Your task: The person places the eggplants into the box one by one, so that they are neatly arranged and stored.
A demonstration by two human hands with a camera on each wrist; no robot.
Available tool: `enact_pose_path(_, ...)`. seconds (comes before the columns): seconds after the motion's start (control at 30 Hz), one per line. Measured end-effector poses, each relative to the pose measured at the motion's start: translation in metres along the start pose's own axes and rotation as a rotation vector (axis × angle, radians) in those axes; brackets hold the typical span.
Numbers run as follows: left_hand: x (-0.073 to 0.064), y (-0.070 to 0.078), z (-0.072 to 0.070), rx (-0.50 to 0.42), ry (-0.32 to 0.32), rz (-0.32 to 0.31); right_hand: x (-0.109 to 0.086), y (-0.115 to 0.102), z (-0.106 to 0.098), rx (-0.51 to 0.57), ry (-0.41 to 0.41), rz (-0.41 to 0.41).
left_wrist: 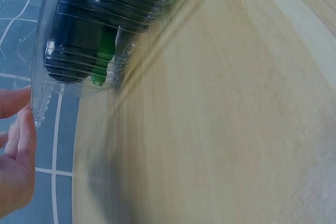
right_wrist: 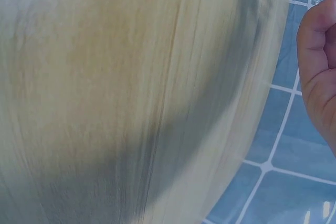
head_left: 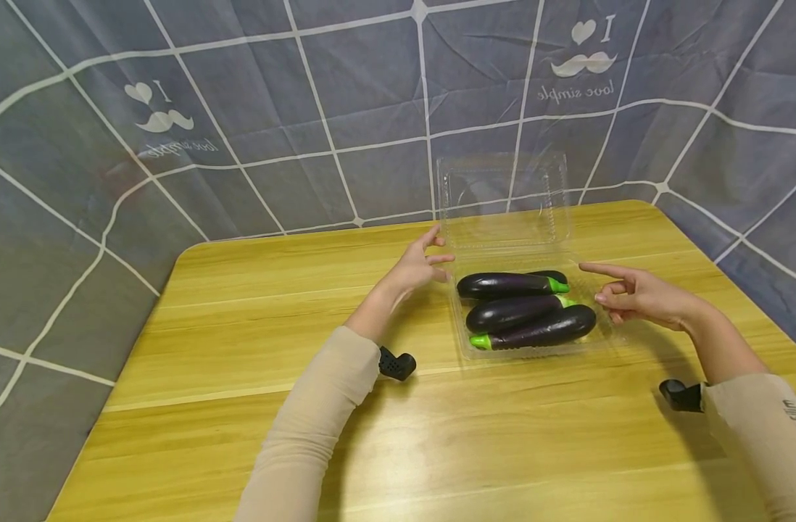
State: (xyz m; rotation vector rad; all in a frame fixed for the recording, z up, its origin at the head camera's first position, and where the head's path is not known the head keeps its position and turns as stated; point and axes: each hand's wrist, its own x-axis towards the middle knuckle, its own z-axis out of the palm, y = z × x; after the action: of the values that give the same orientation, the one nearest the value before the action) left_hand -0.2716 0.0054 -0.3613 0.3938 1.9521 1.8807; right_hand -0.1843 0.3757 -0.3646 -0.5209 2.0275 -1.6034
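Note:
A clear plastic clamshell box (head_left: 603, 339) sits on the table, its transparent lid (head_left: 502, 210) raised at the back. Inside lie several dark purple eggplants (head_left: 512, 313) with green stem ends; one at the back is mostly hidden. At the box's left side is my left hand (head_left: 417, 267), fingers spread and loosely bent. The left wrist view shows its fingertips (left_wrist: 23, 103) at the box edge. To the right of the box, my right hand (head_left: 652, 296) points its index finger toward the rear corner, the other fingers bent. Whether that hand touches the plastic cannot be told.
The wooden table (head_left: 254, 326) extends to the left and in front of the box. A grey curtain (head_left: 372, 94) with white grid lines hangs right behind the raised lid and along both sides. Black wrist-mounted devices (head_left: 398, 365) stick out below both forearms.

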Motion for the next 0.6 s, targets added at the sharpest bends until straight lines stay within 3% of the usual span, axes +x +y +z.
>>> enact_pose_path(0.37,0.002,-0.002,-0.004,-0.044,0.001,0.063,0.005,-0.001,0.000,0.015,0.005,0.007)
enact_pose_path(0.6,0.005,-0.005,-0.009,-0.038,-0.036,0.091,0.009,-0.003,0.001,0.035,0.012,0.007)
